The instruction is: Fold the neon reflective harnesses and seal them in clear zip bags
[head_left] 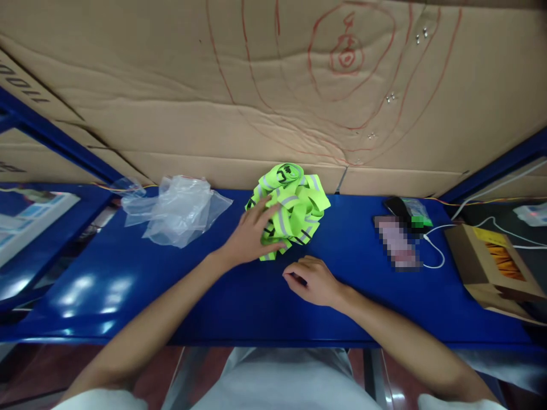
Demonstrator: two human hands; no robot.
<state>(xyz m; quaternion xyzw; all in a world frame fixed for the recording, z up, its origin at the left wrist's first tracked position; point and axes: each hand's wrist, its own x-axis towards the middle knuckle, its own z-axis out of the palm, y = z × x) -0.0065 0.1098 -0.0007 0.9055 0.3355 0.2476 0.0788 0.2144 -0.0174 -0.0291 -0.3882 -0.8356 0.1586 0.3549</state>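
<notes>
Fluorescent yellow-green, grey-banded and marked with black: a heap of strips, lying toward the back of the blue surface, between the clear plastic bags on the left and a phone, partly blurred out, on the right. At the heap's near left side, the left hand, with fingers spread and laid against the strips, not clasped around any of them as far as visible. Just in front of the heap and apart from it, the right hand, loosely curled with thumb against forefinger, nothing visible in its grip. As for progress, seemingly little: at the top of the heap, one coil wound into a round; below it, only loose loops, folds and free ends, crossing and overlapping. Left loose, by the look of it, most of the pile. Hard to count, with many layers hidden beneath others. Among the plastic bags, no yellow-green showing. Farther right, well apart from both hands, a cardboard box with a yellow label on top.
</notes>
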